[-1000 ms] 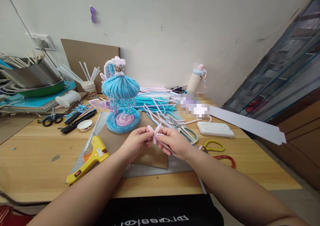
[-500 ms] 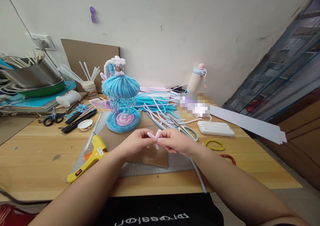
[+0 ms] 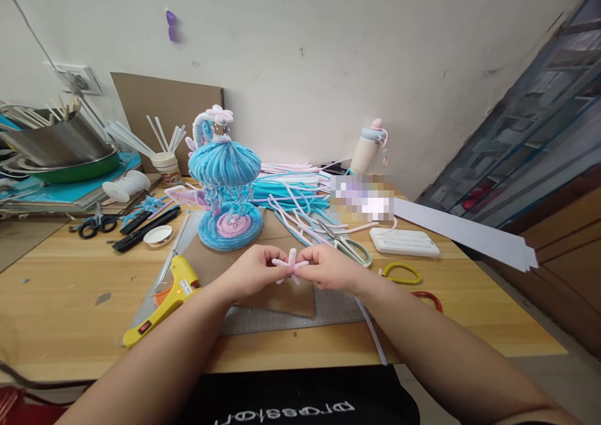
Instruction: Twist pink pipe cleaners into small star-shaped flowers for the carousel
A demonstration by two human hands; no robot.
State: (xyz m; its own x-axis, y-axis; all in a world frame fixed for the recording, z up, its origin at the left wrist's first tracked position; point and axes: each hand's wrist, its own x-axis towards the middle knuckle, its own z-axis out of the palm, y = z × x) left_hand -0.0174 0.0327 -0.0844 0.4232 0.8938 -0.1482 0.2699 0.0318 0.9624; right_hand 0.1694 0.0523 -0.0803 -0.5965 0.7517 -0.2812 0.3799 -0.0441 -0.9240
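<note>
A small pale pink pipe-cleaner piece [image 3: 292, 257] with several short arms spreading from its middle is held between both hands. My left hand [image 3: 260, 266] pinches it from the left, thumb and fingertips closed. From the right, my right hand [image 3: 328, 267] grips it the same way. Both are just above a brown cardboard sheet [image 3: 282, 296] on a grey cutting mat [image 3: 248, 323]. Behind to the left stands a blue jellyfish-shaped pipe-cleaner lamp [image 3: 225, 162] on a round blue and pink base. The piece's underside is partly hidden by my fingers.
A yellow glue gun [image 3: 181, 287] lies left of my hands. Scissors [image 3: 347, 246], a white power bank [image 3: 404, 242] and yellow-handled scissors [image 3: 402, 273] lie right. Blue and pink pipe cleaners [image 3: 291, 193] are piled behind. A bottle [image 3: 369, 149] stands by the wall.
The pink piece has turned between my fingers: one arm now points straight up and others spread sideways, where two raised arms made a V. Both hands stay in nearly the same place.
</note>
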